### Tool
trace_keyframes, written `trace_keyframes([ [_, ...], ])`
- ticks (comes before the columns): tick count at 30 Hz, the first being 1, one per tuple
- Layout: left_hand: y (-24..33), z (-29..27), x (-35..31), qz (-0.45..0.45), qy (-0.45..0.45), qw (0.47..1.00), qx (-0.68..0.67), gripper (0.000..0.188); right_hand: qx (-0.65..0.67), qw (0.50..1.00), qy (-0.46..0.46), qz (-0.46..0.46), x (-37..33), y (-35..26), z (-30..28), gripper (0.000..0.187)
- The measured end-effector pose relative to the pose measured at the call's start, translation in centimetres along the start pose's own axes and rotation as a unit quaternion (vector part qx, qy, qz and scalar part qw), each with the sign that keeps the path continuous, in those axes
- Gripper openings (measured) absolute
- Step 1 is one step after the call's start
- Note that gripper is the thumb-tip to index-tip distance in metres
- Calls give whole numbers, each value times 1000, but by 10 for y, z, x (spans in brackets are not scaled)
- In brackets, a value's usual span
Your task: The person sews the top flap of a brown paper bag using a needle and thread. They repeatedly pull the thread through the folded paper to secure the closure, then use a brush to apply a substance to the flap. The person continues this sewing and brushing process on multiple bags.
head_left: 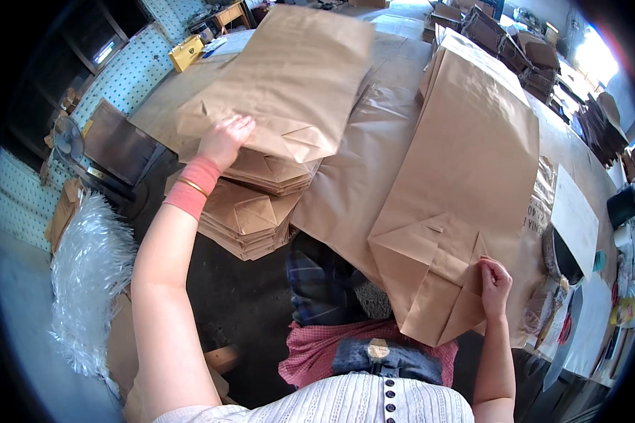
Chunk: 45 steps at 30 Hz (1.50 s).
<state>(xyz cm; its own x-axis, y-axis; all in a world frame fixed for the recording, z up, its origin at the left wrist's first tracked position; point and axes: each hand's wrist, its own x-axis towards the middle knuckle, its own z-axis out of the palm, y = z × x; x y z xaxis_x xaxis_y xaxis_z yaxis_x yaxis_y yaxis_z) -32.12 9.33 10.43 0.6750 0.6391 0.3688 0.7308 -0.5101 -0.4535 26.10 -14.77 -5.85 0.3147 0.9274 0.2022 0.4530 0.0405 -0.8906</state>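
Note:
My left hand [227,141], with a pink band and a bangle at the wrist, grips the folded bottom edge of a large brown paper bag [289,70]. That bag lies over a stack of folded paper bags [243,225] at the left; its far right edge is blurred. On the right, another long brown paper bag [466,141] lies lengthwise, its bottom folded into a pointed, many-sided shape towards me. My right hand [495,285] is closed at this bag's right folded edge, fingers curled in a pinch; the fingertips are partly hidden.
Brown paper covers the table [374,169]. At the right edge lie a long knife blade [566,338], red-handled scissors [564,328] and a white board [575,218]. A fan [68,139] and shiny plastic strips [92,282] are at left. Cardboard piles [497,35] stand behind.

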Motion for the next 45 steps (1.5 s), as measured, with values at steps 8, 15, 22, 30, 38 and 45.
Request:
trace_keyframes([
  [8, 5, 54, -57, -80, -87, 989, -89, 38, -92, 995, -1, -33, 1, -8, -10, 11],
  [15, 131, -38, 16, -58, -116, 987, -100, 48, -277, 960, -39, -37, -5, -31, -47, 37],
  [22, 347, 10, 111, -39, -124, 903, -411, 47, -280, 952, -120, 25, 28, -36, -25, 37],
  [30, 294, 8, 133, 93, -225, 873, -423, 7, -274, 891, -271, -240, 58, -30, -62, 19],
  [38, 341, -15, 112, 113, -284, 949, -74, 27, -496, 782, -314, -209, 33, -55, -37, 34],
  [45, 390, -29, 60, 95, -217, 901, -362, 93, -288, 915, -223, -173, -24, -57, 52, 84],
])
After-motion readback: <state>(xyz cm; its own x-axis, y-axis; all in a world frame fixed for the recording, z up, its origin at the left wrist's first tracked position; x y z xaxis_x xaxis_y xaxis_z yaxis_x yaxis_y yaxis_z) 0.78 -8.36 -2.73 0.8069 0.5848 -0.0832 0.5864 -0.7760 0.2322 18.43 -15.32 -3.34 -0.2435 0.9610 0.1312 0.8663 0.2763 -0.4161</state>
